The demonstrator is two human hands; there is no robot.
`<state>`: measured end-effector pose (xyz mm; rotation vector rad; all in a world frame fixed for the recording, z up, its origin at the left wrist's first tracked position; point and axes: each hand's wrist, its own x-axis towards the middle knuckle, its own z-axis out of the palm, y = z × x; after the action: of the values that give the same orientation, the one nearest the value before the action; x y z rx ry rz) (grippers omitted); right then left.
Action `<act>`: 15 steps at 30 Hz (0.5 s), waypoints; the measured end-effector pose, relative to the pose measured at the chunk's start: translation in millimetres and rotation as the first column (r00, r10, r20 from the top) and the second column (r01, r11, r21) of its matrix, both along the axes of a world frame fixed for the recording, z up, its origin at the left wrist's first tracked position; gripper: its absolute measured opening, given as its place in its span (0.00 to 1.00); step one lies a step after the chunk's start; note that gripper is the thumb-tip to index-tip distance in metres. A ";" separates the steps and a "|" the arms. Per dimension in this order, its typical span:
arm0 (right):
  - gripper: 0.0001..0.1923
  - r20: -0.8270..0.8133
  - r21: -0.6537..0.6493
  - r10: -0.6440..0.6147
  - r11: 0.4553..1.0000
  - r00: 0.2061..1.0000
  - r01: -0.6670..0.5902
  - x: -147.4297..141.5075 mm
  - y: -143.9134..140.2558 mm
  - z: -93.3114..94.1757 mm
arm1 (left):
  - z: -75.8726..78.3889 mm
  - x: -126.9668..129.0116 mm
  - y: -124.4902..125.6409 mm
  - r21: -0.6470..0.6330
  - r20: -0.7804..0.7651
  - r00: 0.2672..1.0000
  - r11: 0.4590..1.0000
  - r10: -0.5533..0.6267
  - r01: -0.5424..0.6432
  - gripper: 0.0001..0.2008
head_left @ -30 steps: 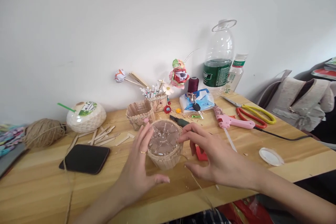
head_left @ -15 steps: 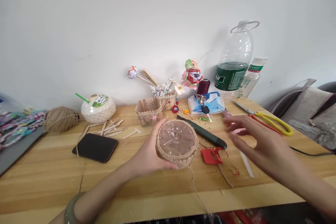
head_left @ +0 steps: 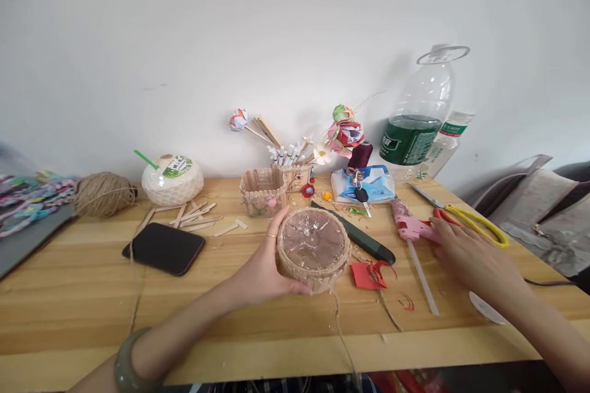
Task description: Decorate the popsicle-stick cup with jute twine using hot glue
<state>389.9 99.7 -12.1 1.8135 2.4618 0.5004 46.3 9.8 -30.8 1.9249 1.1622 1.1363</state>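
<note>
My left hand (head_left: pixel 265 267) is wrapped round a small round basket (head_left: pixel 313 279), thumb in front and fingers behind. Clear plastic with a ribbed, star-like pattern fills its top face, inside a braided twine rim. A loose strand of twine (head_left: pixel 338 319) trails from its front towards the table edge. On the right, my right hand (head_left: pixel 474 258) has its fingers closed about the handle of a pink glue gun (head_left: pixel 410 227); the palm side is hidden. A clear glue stick (head_left: pixel 423 279) sticks out from the gun's back. Yellow-and-red scissors (head_left: pixel 474 221) lie just behind that hand.
A green utility knife (head_left: pixel 362 238) and red scrap (head_left: pixel 367 275) lie right of the basket. Behind stand a square basket (head_left: pixel 262 193), paper flowers (head_left: pixel 345 135), a tissue pack (head_left: pixel 362 184) and a large bottle (head_left: pixel 410 138). A phone (head_left: pixel 165 249), wooden sticks (head_left: pixel 196 215) and twine ball (head_left: pixel 104 193) lie left.
My right hand has come down from above the glue gun onto its handle, uncovering the gun and glue stick. The basket stays in my left hand, tilted slightly differently.
</note>
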 end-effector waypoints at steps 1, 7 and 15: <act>0.23 -0.021 0.001 0.031 1.000 0.999 -0.031 3.7 4.8 -3.1 | -1.0 0.0 -0.1 -0.039 0.049 0.999 0.999 -0.012 0.014 0.62; 0.19 -0.156 0.087 0.076 0.994 0.985 -0.063 21.5 29.2 -30.9 | 2.9 3.4 0.1 -0.239 0.276 0.961 0.968 -0.004 0.073 0.64; 0.16 -0.446 0.389 0.244 0.919 0.861 -0.059 15.6 -16.4 7.9 | 2.0 7.8 -0.6 -0.238 0.327 0.944 0.970 0.037 0.044 0.61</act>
<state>405.5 83.2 -4.1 2.1029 3.0459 0.6052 54.1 9.3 -28.8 1.4835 1.0565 1.1987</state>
